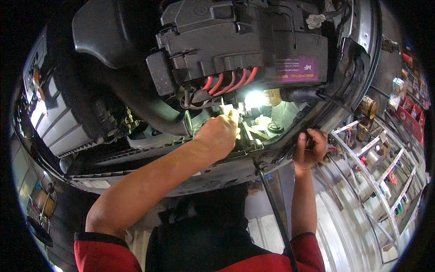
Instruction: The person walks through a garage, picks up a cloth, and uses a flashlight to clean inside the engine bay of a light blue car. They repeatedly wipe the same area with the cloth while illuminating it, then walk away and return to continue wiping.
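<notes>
My left hand [219,131] reaches into the engine bay, its fingers pinched together around a small pale piece [228,109] that I cannot make out. Just right of those fingers a lit work lamp [256,99] glares and washes out details. Red cables [231,83] come out from under a black fuse box [208,50] above the hand. My right hand [311,147] is at the car's front edge [281,149], fingers loosely curled and thumb upright, with nothing seen in it. A round black cap [275,127] sits between the lamp and that edge.
A battery [297,68] with a purple label adjoins the fuse box. A thick black hose [149,109] runs left of my left hand. One slim black rod [274,204] slants down between my arms. To the right stand a metal rack [376,186] and red bins [411,117].
</notes>
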### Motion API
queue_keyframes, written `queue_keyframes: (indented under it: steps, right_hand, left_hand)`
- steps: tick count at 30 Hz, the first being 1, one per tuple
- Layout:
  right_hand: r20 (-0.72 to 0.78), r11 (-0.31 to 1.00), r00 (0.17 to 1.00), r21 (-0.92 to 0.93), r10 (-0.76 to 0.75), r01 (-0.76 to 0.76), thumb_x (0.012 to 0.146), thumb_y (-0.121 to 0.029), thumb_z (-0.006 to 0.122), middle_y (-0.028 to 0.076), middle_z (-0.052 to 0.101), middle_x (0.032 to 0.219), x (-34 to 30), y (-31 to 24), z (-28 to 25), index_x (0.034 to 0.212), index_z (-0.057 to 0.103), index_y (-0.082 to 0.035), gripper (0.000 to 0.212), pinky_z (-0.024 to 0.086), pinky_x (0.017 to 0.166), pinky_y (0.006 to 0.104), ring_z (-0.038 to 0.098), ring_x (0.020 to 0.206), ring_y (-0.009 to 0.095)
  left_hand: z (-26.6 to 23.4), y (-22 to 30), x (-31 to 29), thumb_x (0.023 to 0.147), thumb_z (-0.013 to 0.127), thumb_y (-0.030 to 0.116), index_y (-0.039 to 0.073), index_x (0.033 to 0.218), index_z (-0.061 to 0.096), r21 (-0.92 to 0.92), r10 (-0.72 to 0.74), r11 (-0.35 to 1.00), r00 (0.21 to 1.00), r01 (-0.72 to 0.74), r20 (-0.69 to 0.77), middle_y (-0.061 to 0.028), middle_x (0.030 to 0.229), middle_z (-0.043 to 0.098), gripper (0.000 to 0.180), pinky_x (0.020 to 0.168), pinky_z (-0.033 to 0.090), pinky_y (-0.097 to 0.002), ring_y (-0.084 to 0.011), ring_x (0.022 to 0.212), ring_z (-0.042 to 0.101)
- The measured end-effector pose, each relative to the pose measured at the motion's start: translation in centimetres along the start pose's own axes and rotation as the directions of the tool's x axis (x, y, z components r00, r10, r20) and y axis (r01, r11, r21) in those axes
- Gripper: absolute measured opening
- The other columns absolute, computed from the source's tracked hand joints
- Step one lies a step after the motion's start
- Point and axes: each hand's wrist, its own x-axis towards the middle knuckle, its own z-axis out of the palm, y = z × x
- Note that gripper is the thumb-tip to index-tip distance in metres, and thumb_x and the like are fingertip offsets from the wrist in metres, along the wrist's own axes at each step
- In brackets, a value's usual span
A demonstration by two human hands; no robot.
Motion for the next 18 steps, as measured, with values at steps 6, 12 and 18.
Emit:
queue_keyframes:
  steps: [6, 12, 18]
  right_hand:
    - [0.003, 0.999, 0.999, -0.006, 0.045, -0.045, 0.077, -0.006, 0.072, 0.013, 0.064, 0.089, -0.1, -0.3, 0.1, 0.096, 0.063, -0.001, 0.022, 0.05, 0.07, 0.0341, 0.062, 0.078, 0.028]
    - [0.036, 1.0, 0.999, 0.01, -0.025, 0.025, 0.082, -0.007, 0.068, 0.014, 0.06, 0.09, 0.3, -0.4, 0.1, 0.097, 0.06, 0.001, 0.018, 0.047, 0.071, 0.0334, 0.057, 0.078, 0.025]
    - [0.024, 0.999, 0.999, -0.001, -0.038, 0.038, 0.078, -0.008, 0.069, 0.014, 0.062, 0.087, 0.2, -0.2, 0.2, 0.093, 0.061, 0.0, 0.019, 0.048, 0.072, 0.0372, 0.059, 0.077, 0.03]
  left_hand:
    - [-6.6, 1.0, -10.1, 0.084, 0.066, 0.001, 0.001, 0.106, 0.064, -0.443, -0.153, 0.895, 0.902, -0.046, -0.403, -0.0132, 0.092, 0.068, 0.023, 0.068, 0.053, -0.0366, -0.0278, 0.078, 0.067]
    - [-5.6, -4.3, -19.3, 0.088, 0.053, -0.005, -0.002, 0.11, 0.063, -0.181, -0.243, 0.97, 0.584, 0.164, -0.775, -0.0168, 0.104, 0.065, 0.025, 0.086, 0.05, -0.036, -0.028, 0.097, 0.063]
    - [0.1, -11.0, -21.6, 0.094, 0.054, -0.003, -0.006, 0.118, 0.057, -0.056, -0.167, 0.958, 0.384, 0.283, -0.908, -0.0179, 0.112, 0.061, 0.025, 0.089, 0.048, -0.038, -0.0306, 0.104, 0.059]
